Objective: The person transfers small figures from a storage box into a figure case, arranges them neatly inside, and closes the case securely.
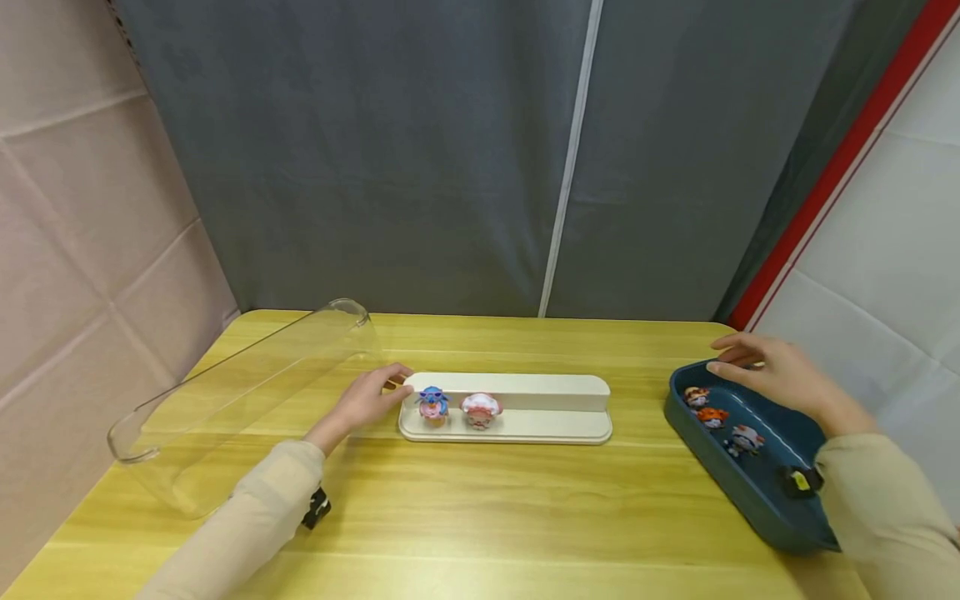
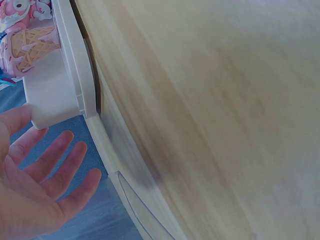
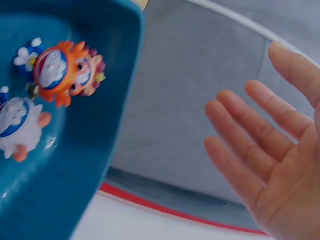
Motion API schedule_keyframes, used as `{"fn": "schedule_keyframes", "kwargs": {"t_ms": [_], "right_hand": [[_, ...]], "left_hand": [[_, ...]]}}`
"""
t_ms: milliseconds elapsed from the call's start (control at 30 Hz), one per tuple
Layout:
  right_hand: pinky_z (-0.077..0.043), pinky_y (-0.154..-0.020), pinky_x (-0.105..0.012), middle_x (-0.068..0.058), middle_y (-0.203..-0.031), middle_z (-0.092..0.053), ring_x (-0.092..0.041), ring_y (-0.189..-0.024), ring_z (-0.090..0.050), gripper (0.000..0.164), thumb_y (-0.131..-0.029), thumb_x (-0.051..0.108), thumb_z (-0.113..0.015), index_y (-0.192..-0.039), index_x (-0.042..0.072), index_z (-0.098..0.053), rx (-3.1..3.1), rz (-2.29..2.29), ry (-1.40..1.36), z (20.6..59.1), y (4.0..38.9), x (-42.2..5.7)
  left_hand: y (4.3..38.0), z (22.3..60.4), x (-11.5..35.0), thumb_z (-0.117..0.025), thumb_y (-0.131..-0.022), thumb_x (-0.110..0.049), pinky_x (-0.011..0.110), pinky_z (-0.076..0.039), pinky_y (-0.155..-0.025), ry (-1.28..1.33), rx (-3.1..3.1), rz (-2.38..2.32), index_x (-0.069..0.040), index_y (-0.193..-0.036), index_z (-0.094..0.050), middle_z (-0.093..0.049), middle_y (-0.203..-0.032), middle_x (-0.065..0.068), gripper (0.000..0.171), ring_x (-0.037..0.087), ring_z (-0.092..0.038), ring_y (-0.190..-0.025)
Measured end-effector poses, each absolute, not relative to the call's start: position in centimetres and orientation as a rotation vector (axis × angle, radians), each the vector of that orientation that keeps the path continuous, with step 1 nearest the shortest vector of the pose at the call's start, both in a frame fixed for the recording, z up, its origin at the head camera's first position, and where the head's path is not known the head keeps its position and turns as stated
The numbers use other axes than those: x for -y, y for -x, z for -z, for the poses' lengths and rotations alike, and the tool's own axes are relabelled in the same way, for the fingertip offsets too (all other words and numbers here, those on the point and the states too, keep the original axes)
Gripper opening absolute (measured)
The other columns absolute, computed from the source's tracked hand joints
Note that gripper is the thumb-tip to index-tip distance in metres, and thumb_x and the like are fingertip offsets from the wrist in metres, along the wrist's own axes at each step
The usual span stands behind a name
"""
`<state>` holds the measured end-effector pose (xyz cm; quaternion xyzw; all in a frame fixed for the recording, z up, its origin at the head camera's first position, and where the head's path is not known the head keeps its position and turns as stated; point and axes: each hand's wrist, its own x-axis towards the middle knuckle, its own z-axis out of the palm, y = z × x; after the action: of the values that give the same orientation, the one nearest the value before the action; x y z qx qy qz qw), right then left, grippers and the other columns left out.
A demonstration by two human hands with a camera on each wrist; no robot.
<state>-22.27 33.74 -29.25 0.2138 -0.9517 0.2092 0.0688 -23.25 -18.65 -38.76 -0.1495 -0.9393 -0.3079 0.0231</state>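
Note:
A long white stepped display stand lies on the table. Two figurines stand at its left part: one blue-topped figurine and one white-and-pink figurine. My left hand is at the stand's left end, thumb and index finger right at the raised step's corner, the other fingers loosely spread. On the right, my right hand hovers over the far rim of a dark blue tray, fingers relaxed with nothing between them. Inside lie several figurines, among them an orange-maned figurine and a white figurine.
A clear curved plastic cover lies slantwise on the left of the wooden table. Behind the table hangs a grey curtain. Pale sheets hang at the left side.

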Motion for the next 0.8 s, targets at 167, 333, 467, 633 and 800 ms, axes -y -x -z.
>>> {"fn": "schedule_keyframes", "kwargs": {"t_ms": [167, 333, 467, 633, 800], "right_hand": [[-0.045, -0.063, -0.025, -0.008, -0.093, -0.062, -0.002, -0.078, -0.052, 0.034, -0.085, 0.023, -0.060, -0.111, 0.002, -0.055, 2.895, -0.702, -0.590, 29.9, 23.0, -35.2], [-0.045, -0.064, -0.021, -0.012, -0.097, -0.061, 0.005, -0.080, -0.049, 0.038, -0.086, 0.024, -0.059, -0.114, 0.001, -0.054, 2.930, -0.779, -0.546, 31.0, 23.6, -36.2], [-0.044, -0.067, -0.018, -0.013, -0.101, -0.060, 0.003, -0.083, -0.051, 0.040, -0.087, 0.026, -0.056, -0.117, 0.000, -0.052, 2.965, -0.847, -0.524, 32.1, 24.1, -36.8], [-0.045, -0.075, -0.033, -0.015, -0.109, -0.057, -0.012, -0.092, -0.053, 0.048, -0.088, 0.035, -0.053, -0.123, 0.002, -0.049, 3.048, -0.922, -0.449, 33.6, 24.6, -37.4], [-0.043, -0.079, -0.044, -0.017, -0.114, -0.054, -0.032, -0.101, -0.050, 0.052, -0.088, 0.038, -0.051, -0.126, 0.003, -0.046, 3.112, -0.986, -0.439, 34.9, 25.0, -37.9]], "left_hand": [[23.2, 38.7, 18.7, -0.056, -0.088, -0.021, 0.043, -0.044, -0.080, 0.467, 2.907, 0.957, -0.005, -0.111, -0.057, -0.059, -0.103, 0.014, 0.028, 0.029, -0.055, -0.093], [23.2, 38.6, 18.6, -0.056, -0.088, -0.021, 0.043, -0.044, -0.080, 0.474, 2.906, 0.953, -0.005, -0.111, -0.056, -0.059, -0.103, 0.014, 0.028, 0.029, -0.055, -0.093], [23.2, 38.5, 18.6, -0.056, -0.088, -0.021, 0.043, -0.044, -0.080, 0.475, 2.908, 0.951, -0.005, -0.111, -0.056, -0.059, -0.103, 0.014, 0.028, 0.029, -0.055, -0.093], [23.2, 38.6, 18.5, -0.056, -0.088, -0.021, 0.043, -0.044, -0.080, 0.477, 2.911, 0.950, -0.006, -0.111, -0.057, -0.059, -0.103, 0.013, 0.028, 0.028, -0.055, -0.093], [23.2, 38.6, 18.6, -0.056, -0.088, -0.021, 0.043, -0.044, -0.080, 0.468, 2.912, 0.959, -0.006, -0.111, -0.057, -0.059, -0.103, 0.013, 0.028, 0.028, -0.055, -0.093]]}}
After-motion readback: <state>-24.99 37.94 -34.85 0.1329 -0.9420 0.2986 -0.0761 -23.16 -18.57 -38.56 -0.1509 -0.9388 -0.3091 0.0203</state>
